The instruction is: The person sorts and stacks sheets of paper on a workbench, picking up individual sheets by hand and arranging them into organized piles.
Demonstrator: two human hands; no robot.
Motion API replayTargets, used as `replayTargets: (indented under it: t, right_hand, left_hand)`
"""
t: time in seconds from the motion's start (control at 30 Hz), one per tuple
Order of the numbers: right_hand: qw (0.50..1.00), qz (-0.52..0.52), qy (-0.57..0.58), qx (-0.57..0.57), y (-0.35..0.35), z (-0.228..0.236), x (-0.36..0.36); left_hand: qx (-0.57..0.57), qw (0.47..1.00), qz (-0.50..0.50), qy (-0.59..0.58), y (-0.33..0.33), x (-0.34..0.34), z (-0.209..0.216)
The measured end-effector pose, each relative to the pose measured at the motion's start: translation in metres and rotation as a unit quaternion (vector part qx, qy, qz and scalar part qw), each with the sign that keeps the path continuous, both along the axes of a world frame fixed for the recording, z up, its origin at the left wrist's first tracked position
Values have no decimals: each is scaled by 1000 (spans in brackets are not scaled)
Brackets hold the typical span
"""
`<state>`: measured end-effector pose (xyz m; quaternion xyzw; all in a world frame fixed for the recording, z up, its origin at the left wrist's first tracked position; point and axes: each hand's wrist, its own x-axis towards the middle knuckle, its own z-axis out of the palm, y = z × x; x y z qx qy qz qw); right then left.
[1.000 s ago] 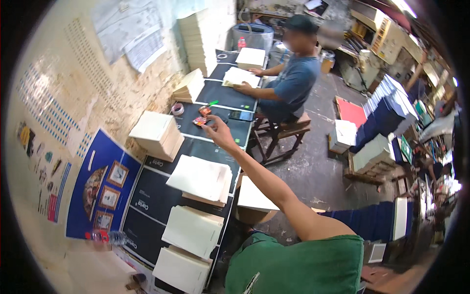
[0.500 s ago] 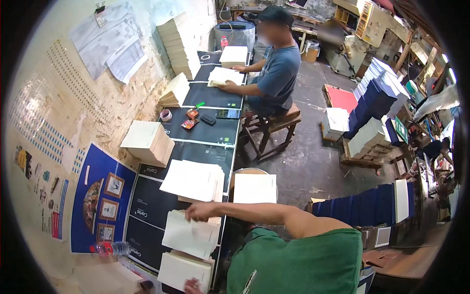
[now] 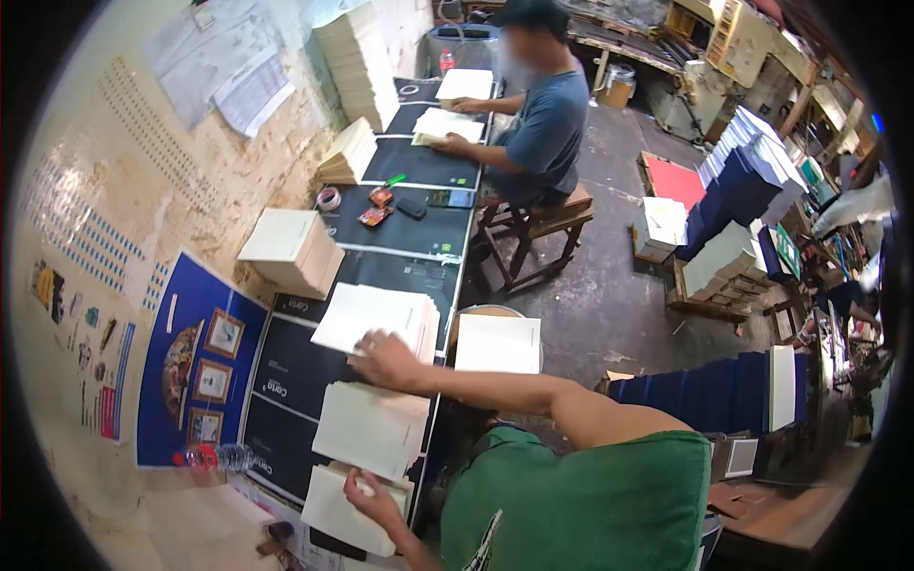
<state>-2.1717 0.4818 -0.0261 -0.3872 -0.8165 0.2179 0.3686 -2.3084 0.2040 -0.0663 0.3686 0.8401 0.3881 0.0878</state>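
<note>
Three piles of cream paper sheets lie in a row along the dark table. My right hand (image 3: 386,362) reaches over the gap between the far pile (image 3: 376,319) and the middle pile (image 3: 367,428). Its fingers are apart, at the near edge of the far pile's sheets, and slightly blurred. My left hand (image 3: 373,500) rests over the near pile (image 3: 338,509) with its fingers curled together. Something small and whitish shows between them, too small to name.
A taller paper stack (image 3: 290,252) stands by the wall, with a plastic bottle (image 3: 214,458) lower left. Beside the table is a round-topped stand bearing paper (image 3: 498,344). Farther along, a seated person (image 3: 543,119) handles sheets. Packets (image 3: 374,217) and a phone (image 3: 451,198) lie between us.
My right hand has moved from the middle pile's far edge to the far pile's near edge. My left hand has come farther into view over the near pile. The view has shifted slightly.
</note>
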Motion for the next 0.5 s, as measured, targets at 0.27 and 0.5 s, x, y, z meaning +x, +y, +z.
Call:
replayTargets:
  t: [0.27,0.5]
  right_hand:
    - [978,-9,-204,-45,30,6,24]
    - [971,61,-166,-161,63,6,33]
  left_hand:
    - [-162,968,-27,189,-9,41,-16]
    - [-153,962,-17,226,-9,41,-19]
